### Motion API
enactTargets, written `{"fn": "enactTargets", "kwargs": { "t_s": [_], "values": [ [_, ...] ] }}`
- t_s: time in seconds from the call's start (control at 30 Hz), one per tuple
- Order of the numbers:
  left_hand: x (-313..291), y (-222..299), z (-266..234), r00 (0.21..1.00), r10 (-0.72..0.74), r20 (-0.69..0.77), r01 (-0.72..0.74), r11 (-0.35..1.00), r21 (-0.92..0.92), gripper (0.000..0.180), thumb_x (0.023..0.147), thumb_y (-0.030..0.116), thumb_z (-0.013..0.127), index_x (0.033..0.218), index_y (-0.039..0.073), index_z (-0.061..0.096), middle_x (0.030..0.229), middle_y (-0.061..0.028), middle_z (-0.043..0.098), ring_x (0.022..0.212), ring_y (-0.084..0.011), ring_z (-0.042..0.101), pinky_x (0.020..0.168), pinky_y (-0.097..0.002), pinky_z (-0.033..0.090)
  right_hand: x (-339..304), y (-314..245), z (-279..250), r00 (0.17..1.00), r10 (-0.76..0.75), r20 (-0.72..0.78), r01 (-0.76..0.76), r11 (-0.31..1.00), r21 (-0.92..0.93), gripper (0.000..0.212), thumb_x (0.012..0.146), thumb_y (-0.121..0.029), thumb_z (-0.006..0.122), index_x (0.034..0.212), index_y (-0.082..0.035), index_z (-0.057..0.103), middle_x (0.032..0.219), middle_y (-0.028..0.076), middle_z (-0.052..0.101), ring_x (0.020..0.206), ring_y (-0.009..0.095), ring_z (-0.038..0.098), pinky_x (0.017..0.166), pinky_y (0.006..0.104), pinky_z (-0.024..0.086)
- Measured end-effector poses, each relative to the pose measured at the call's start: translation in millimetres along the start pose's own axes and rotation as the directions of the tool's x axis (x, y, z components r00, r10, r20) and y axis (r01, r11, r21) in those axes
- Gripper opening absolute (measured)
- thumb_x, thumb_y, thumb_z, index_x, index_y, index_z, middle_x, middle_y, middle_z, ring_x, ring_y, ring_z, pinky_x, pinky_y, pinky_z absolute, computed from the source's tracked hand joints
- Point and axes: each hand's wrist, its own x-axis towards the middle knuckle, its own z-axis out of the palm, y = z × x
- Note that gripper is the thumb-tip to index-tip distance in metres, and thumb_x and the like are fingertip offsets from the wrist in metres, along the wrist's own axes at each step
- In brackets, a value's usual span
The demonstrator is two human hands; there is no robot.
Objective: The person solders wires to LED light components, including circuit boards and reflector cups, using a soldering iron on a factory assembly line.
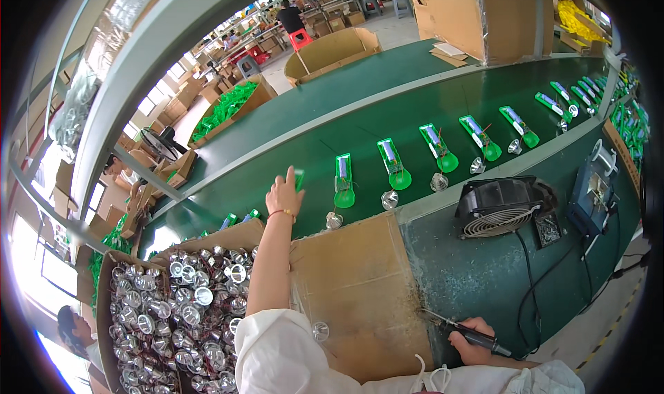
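Note:
My left hand reaches over the green belt, its fingers at a small blurred green plastic housing that they partly hide. My right hand grips the dark handle of a soldering iron; its metal tip points left over the brown board. One loose silver reflector cup lies on that board. To the right of my left hand, green housings with blue-and-white cells and thin wires stand in a row on the belt. A wired reflector sits at the near end of the closest one.
A cardboard box full of silver reflectors stands at the left. A black fan, its cable and a blue device with a solder spool occupy the right bench. Beyond the belt are a box of green parts and a large carton.

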Motion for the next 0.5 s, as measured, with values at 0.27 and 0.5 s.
{"fn": "enactTargets", "kwargs": {
  "t_s": [0.27,0.5],
  "values": [
    [-151,62,-38,0.965,0.186,0.182,-0.103,0.915,-0.390,0.067,0.072,0.050,0.057,0.122,0.009,0.042,0.100,-0.0217,0.055,0.091,-0.0376,0.057,0.077,-0.0437,0.047,7,-16,6,0.983,0.184,-0.015,-0.173,0.949,0.264,0.015,0.077,-0.006,0.064,0.081,-0.001,0.051,0.067,0.007,0.060,0.057,0.011,0.058,0.052,0.0240,0.048],
    [-298,96,-18,0.991,-0.135,0.014,0.124,0.866,-0.484,0.071,0.070,0.051,0.062,0.124,0.009,0.040,0.107,-0.0211,0.046,0.085,-0.0390,0.057,0.070,-0.0443,0.048,10,-12,7,0.994,0.113,0.007,-0.110,0.953,0.282,0.017,0.080,-0.010,0.062,0.083,0.000,0.049,0.068,0.008,0.059,0.057,0.010,0.055,0.053,0.0231,0.046]
  ]
}}
